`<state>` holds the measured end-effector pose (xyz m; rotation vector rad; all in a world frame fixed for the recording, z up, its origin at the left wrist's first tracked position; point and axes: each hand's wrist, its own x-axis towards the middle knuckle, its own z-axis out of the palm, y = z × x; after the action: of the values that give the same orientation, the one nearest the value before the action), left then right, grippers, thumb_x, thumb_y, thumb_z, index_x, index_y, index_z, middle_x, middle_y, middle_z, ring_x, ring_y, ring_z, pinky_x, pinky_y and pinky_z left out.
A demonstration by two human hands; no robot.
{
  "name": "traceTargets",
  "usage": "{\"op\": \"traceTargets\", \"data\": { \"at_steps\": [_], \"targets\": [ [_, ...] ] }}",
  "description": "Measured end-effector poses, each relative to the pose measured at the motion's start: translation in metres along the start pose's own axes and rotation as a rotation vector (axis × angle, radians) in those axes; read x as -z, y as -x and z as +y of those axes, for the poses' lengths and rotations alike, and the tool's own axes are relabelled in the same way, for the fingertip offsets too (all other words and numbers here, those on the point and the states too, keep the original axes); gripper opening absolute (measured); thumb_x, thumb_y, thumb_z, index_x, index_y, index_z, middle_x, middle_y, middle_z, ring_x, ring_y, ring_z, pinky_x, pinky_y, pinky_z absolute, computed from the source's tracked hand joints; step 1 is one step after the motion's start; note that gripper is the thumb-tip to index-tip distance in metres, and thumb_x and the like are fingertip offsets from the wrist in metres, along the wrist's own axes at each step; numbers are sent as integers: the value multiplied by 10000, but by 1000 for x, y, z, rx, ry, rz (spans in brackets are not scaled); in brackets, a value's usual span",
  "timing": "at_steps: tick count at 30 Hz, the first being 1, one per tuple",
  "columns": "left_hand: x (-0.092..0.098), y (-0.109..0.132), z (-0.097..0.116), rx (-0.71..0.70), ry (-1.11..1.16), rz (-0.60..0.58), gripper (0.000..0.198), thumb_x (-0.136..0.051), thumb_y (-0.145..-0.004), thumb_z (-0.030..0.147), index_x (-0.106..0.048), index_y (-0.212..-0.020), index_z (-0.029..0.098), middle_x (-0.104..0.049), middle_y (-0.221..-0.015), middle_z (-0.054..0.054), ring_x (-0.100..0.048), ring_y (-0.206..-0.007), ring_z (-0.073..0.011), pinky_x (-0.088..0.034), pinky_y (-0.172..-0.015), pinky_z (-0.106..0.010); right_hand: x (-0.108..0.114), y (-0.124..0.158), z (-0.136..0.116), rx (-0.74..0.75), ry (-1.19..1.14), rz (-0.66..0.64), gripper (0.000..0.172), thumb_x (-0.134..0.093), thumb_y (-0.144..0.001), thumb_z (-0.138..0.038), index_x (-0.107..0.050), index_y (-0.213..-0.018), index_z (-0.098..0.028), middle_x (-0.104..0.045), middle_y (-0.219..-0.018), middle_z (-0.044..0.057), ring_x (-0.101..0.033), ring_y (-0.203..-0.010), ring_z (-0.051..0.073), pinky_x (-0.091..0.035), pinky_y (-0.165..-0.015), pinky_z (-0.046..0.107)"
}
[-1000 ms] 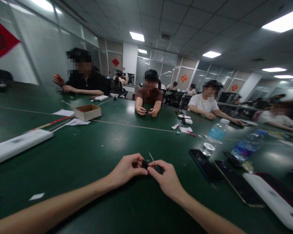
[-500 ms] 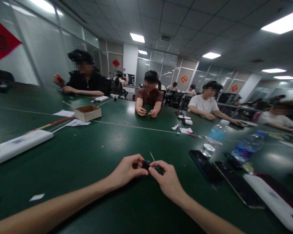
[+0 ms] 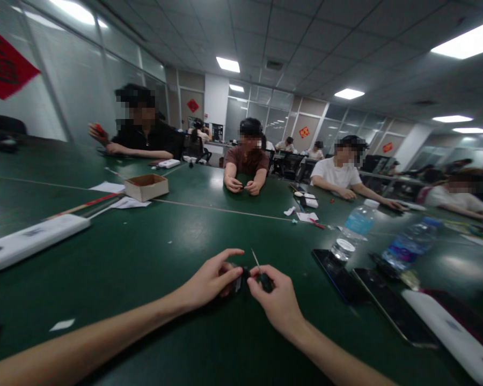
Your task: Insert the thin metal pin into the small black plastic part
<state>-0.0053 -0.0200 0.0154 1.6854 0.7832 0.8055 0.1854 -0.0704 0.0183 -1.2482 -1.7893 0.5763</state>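
Observation:
Over the near middle of the green table, my left hand holds a small dark object between thumb and curled fingers, its index finger stretched out above. What the object is I cannot make out; part of it looks shiny. My right hand is closed on a screwdriver with a dark handle, its thin metal shaft pointing up and away from me. The right thumb and fingertips are close beside the dark object; whether they touch it is unclear.
On my right lie phones, a white power bank and two water bottles. To the left are a white power strip and a cardboard box. Several people sit across the table, one person directly opposite.
My left index finger has lifted and straightened, and the dark object has turned in that hand. My right hand has shifted slightly right, still with the screwdriver.

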Motion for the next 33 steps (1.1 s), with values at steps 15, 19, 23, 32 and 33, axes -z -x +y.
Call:
{"op": "traceTargets", "data": {
  "at_steps": [15, 19, 23, 32, 33],
  "targets": [
    [9, -4, 0, 136, 375, -313, 276, -587, -789, 233, -609, -1034, 109, -653, -878, -94, -560, -557, -96, -431, -537, -219, -4, 5, 0, 277, 87, 66, 188, -545, -810, -153, -599, -983, -201, -613, -918, 46, -592, -849, 171, -473, -769, 289],
    [8, -2, 1, 79, 176, -312, 257, -559, -841, 333, -615, -964, 114, -647, -820, -62, -533, -525, -83, -409, -508, -204, -4, 4, 1, 213, 109, 97, 157, -548, -810, -160, -605, -951, -198, -613, -898, 40, -590, -826, 168, -464, -756, 284],
    [4, 0, -2, 34, 77, -282, 304, -506, -868, 404, -601, -939, 124, -616, -764, -32, -521, -506, -78, -399, -485, -192, -4, 4, 0, 171, 116, 88, 127, -557, -813, -184, -605, -930, -196, -616, -886, 36, -588, -807, 167, -461, -737, 279],
    [5, 4, -2, -18, -105, -258, 319, -446, -895, 412, -596, -857, 133, -555, -588, 11, -524, -520, -103, -396, -512, -194, 3, -2, 2, -17, -61, -74, 103, -606, -821, -279, -626, -873, -193, -631, -802, 3, -574, -727, 142, -425, -647, 243],
    [6, 4, -1, -32, -130, -270, 317, -443, -896, 410, -592, -838, 137, -555, -592, 11, -519, -526, -102, -392, -512, -191, 2, -3, 4, -56, -102, -104, 109, -632, -801, -289, -622, -841, -188, -621, -754, -9, -564, -691, 136, -417, -624, 237]
  ]
}}
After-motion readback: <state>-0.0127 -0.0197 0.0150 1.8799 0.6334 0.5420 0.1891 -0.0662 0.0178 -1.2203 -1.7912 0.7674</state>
